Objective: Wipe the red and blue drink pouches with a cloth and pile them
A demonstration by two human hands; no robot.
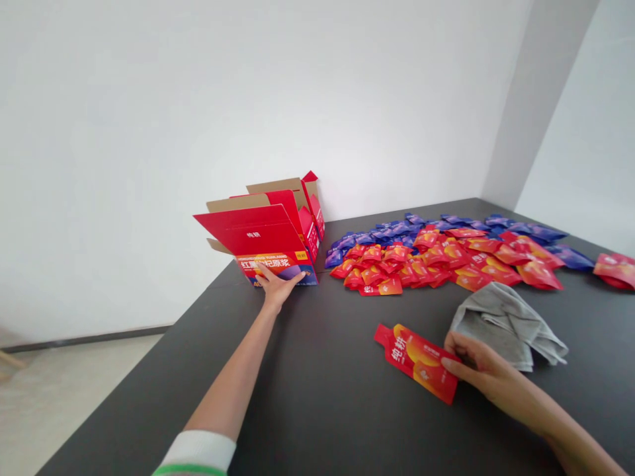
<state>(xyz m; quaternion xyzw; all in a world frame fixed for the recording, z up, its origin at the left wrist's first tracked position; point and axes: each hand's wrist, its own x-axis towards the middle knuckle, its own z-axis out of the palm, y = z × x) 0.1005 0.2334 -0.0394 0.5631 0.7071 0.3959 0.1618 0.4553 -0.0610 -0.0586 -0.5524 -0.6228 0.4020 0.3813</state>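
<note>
My right hand point(479, 363) pinches one end of a red pouch point(419, 360) with a yellow-orange print, its spout end pointing left, low over the dark table. Just behind that hand lies a crumpled grey cloth point(506, 320). My left hand point(278, 285) is stretched out with spread fingers against the printed front of a red and blue carton point(278, 261). The carton stands with its flaps up, and its inside is hidden from here.
Behind the front carton stand more open red cartons point(312, 211). Many red pouches point(417, 264) lie heaped at the table's middle, with blue pouches point(381, 233) behind them. Another red pouch point(615, 270) lies at the right edge. The dark table point(317, 396) meets a white wall.
</note>
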